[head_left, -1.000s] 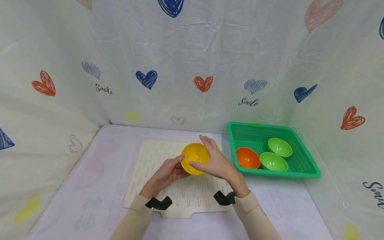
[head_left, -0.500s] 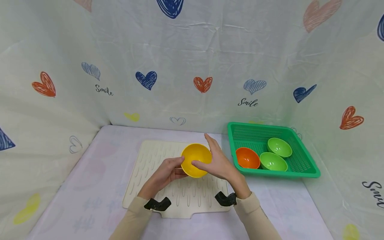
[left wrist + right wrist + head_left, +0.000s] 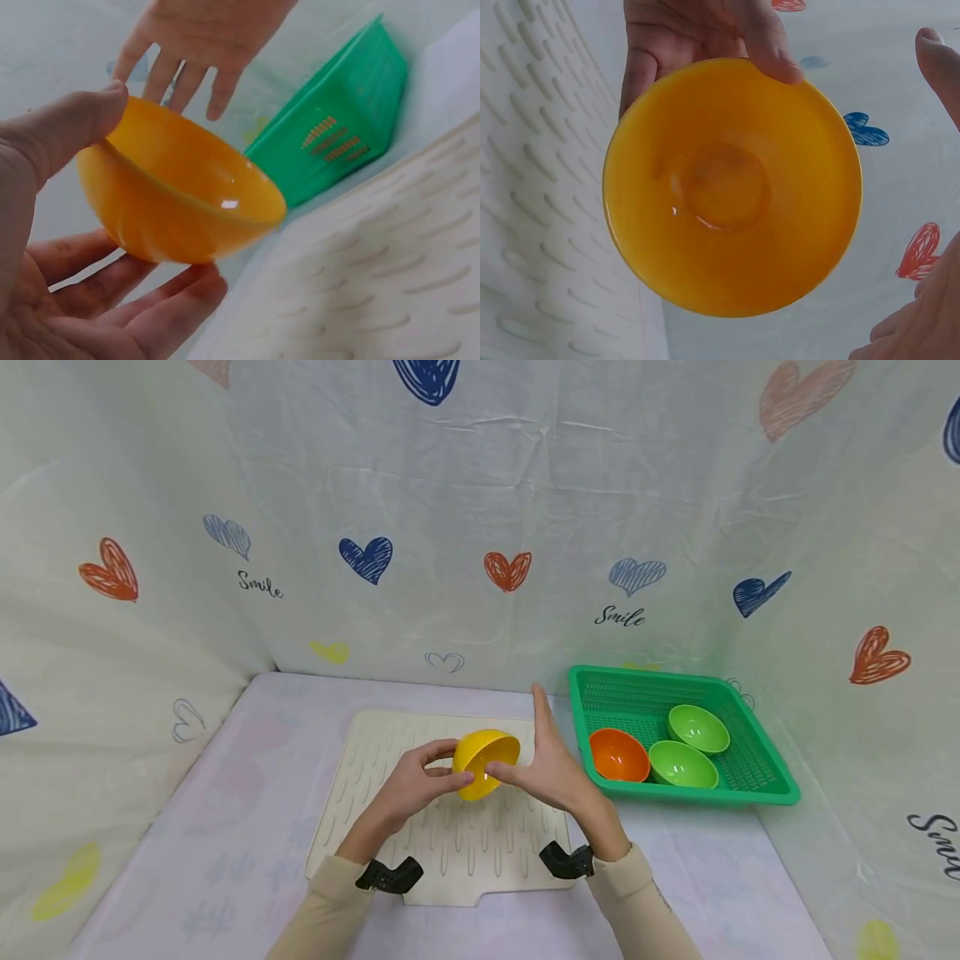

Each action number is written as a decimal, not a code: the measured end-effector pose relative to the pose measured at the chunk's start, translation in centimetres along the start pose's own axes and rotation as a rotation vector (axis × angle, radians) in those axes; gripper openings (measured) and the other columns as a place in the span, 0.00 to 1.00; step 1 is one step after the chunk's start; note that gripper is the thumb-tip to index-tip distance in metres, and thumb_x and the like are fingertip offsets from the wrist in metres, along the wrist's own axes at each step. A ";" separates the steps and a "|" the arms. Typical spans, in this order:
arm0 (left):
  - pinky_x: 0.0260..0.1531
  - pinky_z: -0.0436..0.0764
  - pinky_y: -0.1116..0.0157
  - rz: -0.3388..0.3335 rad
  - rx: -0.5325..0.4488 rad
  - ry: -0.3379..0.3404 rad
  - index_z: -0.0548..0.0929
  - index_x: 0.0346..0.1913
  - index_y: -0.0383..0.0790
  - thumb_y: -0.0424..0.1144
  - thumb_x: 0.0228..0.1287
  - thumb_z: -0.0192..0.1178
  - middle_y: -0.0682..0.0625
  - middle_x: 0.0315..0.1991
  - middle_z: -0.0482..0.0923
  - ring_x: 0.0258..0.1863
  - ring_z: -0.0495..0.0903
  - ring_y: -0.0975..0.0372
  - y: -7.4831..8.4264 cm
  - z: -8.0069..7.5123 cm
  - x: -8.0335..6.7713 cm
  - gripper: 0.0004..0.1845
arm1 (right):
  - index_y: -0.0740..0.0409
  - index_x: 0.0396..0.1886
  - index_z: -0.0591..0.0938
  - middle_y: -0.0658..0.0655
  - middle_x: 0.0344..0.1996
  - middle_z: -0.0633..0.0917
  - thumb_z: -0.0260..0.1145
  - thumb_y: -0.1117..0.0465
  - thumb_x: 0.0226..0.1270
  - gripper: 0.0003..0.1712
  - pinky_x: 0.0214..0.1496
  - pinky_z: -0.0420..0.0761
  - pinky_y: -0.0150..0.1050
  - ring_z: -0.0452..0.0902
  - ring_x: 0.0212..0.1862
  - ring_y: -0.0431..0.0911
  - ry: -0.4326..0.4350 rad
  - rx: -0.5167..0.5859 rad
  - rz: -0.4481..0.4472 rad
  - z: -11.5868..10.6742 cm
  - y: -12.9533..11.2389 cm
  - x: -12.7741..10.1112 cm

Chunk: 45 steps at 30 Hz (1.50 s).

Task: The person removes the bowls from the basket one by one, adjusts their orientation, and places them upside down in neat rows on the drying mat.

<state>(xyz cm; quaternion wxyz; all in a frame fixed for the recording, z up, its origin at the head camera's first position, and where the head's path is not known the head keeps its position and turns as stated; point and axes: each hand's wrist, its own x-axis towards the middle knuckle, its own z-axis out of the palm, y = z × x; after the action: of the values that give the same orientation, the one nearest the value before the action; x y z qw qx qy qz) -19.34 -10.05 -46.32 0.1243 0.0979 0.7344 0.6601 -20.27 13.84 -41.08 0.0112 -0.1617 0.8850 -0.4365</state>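
Note:
A yellow bowl point(image 3: 486, 750) is held up above the cream ribbed mat, tipped so that its hollow faces to the right. My left hand point(image 3: 411, 789) grips it, thumb over the rim and fingers under the outer side, as the left wrist view shows. To the right of the bowl, my right hand point(image 3: 553, 770) is spread with straight fingers and thumb apart. In the right wrist view the bowl's inside point(image 3: 727, 187) faces that hand, with a visible gap between the right-hand fingers and the rim.
The cream mat point(image 3: 375, 777) lies on a pale cloth-covered table. Right of it stands a green basket point(image 3: 757, 795) with an orange bowl point(image 3: 619, 756) and two light green bowls point(image 3: 684, 765) inside. A heart-printed curtain point(image 3: 442, 618) encloses the back and sides.
The left hand has turned the yellow bowl from facing up to facing right, its thumb now nearer the front. The right hand has drawn slightly away to the right, its fingers more upright.

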 end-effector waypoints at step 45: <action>0.62 0.81 0.58 0.822 0.882 0.085 0.80 0.64 0.40 0.27 0.41 0.82 0.47 0.69 0.76 0.71 0.72 0.44 -0.8 0.1 -2.0 0.41 | 0.55 0.79 0.64 0.57 0.77 0.69 0.79 0.47 0.57 0.54 0.73 0.72 0.58 0.67 0.76 0.56 -0.106 -0.077 -0.157 2.9 3.1 -1.6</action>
<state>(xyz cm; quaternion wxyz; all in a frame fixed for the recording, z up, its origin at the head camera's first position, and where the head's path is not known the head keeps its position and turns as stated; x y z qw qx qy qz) -17.36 -10.66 -46.96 -0.2225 0.3895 0.8452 0.2906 -19.11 13.83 -45.47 0.0177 -0.2540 0.8837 -0.3927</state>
